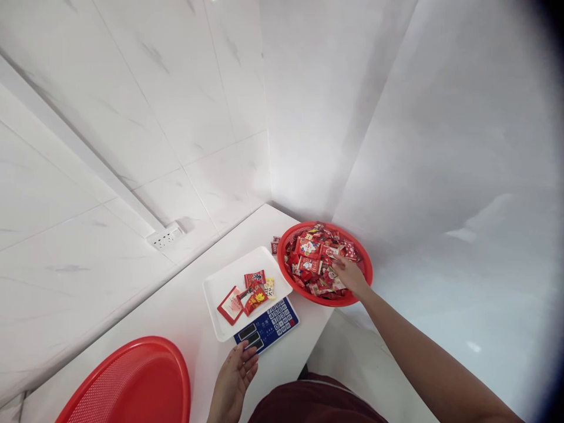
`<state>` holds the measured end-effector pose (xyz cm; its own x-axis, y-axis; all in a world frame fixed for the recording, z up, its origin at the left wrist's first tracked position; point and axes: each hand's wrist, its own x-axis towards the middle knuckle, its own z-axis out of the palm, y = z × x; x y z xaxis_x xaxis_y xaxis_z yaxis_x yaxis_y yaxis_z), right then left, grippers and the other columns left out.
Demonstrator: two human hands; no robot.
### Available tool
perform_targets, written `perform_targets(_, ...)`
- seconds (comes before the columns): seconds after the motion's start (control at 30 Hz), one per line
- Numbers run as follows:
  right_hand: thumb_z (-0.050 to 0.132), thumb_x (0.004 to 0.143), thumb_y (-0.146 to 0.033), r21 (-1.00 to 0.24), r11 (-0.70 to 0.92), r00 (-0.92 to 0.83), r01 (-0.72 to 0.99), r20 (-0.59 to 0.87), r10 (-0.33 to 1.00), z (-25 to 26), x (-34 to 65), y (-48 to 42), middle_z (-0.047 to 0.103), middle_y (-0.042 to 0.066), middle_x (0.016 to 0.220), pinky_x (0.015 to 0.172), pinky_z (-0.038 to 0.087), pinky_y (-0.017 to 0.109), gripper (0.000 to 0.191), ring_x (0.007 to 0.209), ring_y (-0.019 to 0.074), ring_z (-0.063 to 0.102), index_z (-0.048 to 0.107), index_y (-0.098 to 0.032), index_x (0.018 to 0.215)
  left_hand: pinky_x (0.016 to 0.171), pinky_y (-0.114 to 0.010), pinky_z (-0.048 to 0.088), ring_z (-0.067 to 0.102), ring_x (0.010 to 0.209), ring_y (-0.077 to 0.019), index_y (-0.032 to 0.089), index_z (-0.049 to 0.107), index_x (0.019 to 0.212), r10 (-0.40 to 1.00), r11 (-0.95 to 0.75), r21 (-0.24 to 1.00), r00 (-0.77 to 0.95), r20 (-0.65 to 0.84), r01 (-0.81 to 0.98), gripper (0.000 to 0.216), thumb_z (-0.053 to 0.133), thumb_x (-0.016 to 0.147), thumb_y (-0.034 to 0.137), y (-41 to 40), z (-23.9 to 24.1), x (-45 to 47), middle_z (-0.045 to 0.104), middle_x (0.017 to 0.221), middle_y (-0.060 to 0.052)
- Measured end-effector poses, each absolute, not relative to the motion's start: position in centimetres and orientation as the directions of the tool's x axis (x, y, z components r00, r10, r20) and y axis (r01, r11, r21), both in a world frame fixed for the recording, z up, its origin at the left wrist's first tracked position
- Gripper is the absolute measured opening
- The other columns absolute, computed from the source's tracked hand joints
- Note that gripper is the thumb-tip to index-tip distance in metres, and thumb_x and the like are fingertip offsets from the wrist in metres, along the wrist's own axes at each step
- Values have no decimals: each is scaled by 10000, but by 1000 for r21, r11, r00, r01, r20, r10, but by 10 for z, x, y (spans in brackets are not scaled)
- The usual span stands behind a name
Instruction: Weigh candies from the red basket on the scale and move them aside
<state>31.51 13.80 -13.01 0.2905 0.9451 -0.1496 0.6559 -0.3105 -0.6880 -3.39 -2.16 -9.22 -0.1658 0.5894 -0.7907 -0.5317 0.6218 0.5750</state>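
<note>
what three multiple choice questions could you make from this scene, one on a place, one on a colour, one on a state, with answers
1. Where is the right hand?
A. in the basket of sweets
B. on the wall socket
C. on the white tray

2. What colour is the scale's keypad panel?
A. green
B. blue
C. yellow

3. What state is the near basket in?
A. heaped with sweets
B. nothing visible inside
C. covered by a lid

Answers:
1 A, the fingers rest on the red wrapped sweets inside the basket at the table corner.
2 B, the panel below the white tray is blue with pale keys.
3 B, only bare red mesh shows in the part in view.

The left hand lies open by the scale's front edge.
</note>
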Motion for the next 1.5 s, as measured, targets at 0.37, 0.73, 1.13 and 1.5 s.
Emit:
perform_targets(0.37,555,693,-178,-547,-422,332,723,-260,907,-147,317,121,537,183,1225,906,401,403,592,1108,304,531,475,-116,1276,723,-285,531,674,751,-170,134,560,1030,589,633,581,-167,-790,-511,237,589,824,248,-22,-93,-34,691,921,-125)
perform_targets(0.73,517,712,-259,-675,-394,345,624,-214,914,-119,312,133,679,35,838,681,449,292,386,725,192,625,584,-190,1086,710,-291,534,674,718,-164,129,573,1017,582,634,578,-176,-794,-514,217,581,830,239,-22,-97,-36,696,897,-122)
perform_targets(1.13,508,742,-287,-772,-307,420,556,-58,906,-80,311,142,644,60,1025,808,450,357,333,877,218,614,566,-207,1061,728,-297,521,666,736,-168,135,562,1021,573,638,570,-176,-801,-518,225,578,830,253,-22,-97,-37,685,902,-120)
perform_targets(1.5,626,632,-295,-917,-389,-234,87,-398,887,-77,183,70,555,-62,612,482,421,226,309,481,93,509,522,-204,909,650,-261,466,608,696,-137,162,630,981,717,590,668,-86,-692,-454,452,768,617,392,-17,-88,-17,675,893,-71)
